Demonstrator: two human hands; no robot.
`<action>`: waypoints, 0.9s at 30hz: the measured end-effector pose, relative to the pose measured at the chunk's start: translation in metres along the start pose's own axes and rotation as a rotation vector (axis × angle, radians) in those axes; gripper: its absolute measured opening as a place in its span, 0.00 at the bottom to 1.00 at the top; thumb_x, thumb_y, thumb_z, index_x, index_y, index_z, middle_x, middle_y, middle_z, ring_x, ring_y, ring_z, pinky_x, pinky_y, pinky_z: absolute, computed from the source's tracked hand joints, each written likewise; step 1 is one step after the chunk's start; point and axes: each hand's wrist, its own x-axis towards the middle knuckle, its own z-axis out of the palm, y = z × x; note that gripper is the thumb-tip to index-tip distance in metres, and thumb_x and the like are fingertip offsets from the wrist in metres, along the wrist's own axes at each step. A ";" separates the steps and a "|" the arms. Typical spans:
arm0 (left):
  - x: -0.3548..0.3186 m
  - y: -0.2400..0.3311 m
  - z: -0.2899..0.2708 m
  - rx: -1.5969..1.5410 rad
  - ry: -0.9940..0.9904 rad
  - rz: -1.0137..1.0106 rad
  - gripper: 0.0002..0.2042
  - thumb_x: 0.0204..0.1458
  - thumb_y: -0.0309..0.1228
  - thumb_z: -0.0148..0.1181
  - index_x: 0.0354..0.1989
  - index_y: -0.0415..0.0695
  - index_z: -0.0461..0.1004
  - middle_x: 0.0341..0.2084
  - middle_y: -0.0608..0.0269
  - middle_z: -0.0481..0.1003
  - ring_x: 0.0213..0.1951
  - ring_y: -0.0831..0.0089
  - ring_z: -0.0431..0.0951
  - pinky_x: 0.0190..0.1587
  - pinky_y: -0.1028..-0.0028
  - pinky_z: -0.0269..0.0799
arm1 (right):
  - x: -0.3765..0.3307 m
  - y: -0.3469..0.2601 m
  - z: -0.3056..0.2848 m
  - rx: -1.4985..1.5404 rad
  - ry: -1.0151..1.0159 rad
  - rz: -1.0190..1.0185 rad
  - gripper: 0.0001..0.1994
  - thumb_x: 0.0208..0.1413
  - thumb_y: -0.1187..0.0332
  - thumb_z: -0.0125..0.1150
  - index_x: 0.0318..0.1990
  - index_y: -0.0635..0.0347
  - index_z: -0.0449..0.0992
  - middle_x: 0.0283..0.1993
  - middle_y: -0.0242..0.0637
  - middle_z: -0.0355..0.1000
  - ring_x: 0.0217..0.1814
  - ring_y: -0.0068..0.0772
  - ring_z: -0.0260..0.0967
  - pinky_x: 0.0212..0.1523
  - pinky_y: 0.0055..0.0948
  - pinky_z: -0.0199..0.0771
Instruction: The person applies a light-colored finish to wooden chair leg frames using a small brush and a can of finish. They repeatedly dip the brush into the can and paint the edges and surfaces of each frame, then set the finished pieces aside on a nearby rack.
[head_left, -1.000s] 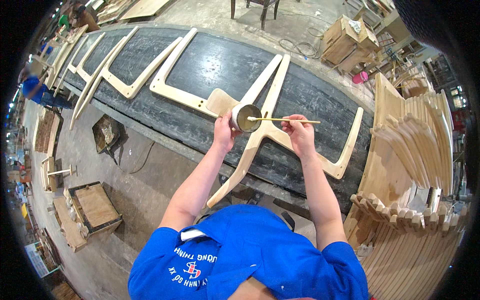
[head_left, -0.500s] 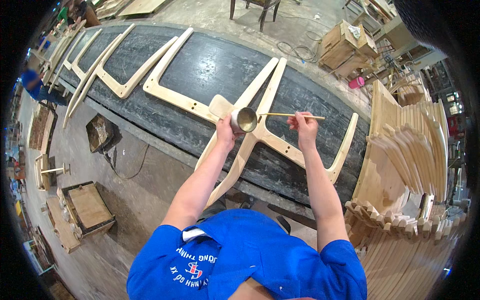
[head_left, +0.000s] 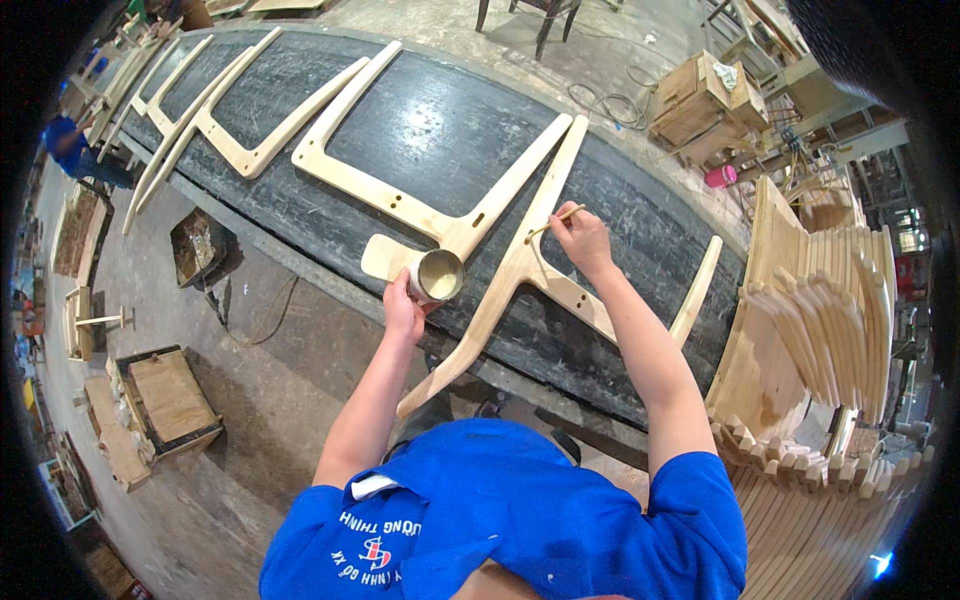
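My left hand (head_left: pixel 405 310) grips a small round cup (head_left: pixel 437 276) with pale stuff inside. A flat, rounded piece of pale wood (head_left: pixel 385 257) sticks out beside the cup; whether it is fixed to the cup cannot be told. Pinched in my right hand (head_left: pixel 586 247) is a thin stick (head_left: pixel 557 222), its tip at a slot in the forked pale wooden chair frame (head_left: pixel 515 268) lying before me. The cup is over the lower end of a second chair frame (head_left: pixel 365 197), just left of the first.
More chair frames (head_left: pixel 245 160) lie leftward along the dark worktable (head_left: pixel 440 120). Curved wooden parts (head_left: pixel 800 330) are stacked at the right. A wooden box (head_left: pixel 170 400) and a dark bin (head_left: pixel 200 248) stand on the floor at left. Another person (head_left: pixel 75 150) is at far left.
My left hand has moved left and nearer to me with the cup. My right hand has shifted left, bringing the stick's tip to the frame's slot. The stick is tilted differently.
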 end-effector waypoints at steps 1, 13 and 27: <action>-0.001 0.000 -0.001 -0.004 -0.055 0.029 0.17 0.60 0.38 0.37 0.47 0.37 0.64 0.40 0.53 0.72 0.40 0.61 0.77 0.37 0.58 0.77 | 0.001 0.002 0.003 -0.010 -0.026 -0.002 0.09 0.50 0.63 0.57 0.27 0.59 0.70 0.23 0.41 0.70 0.27 0.43 0.71 0.28 0.36 0.70; -0.005 0.008 -0.003 -0.026 -0.031 0.012 0.16 0.58 0.41 0.42 0.46 0.42 0.65 0.39 0.61 0.72 0.38 0.68 0.75 0.31 0.64 0.76 | 0.015 -0.009 0.018 -0.034 -0.130 -0.184 0.07 0.51 0.69 0.53 0.26 0.62 0.65 0.22 0.47 0.67 0.28 0.50 0.69 0.30 0.40 0.69; -0.009 0.006 -0.001 0.010 -0.023 0.005 0.15 0.57 0.41 0.44 0.45 0.44 0.66 0.38 0.62 0.72 0.38 0.69 0.74 0.33 0.63 0.74 | 0.033 -0.001 0.004 -0.075 -0.274 -0.140 0.06 0.47 0.68 0.58 0.28 0.60 0.69 0.24 0.45 0.69 0.29 0.46 0.69 0.30 0.38 0.69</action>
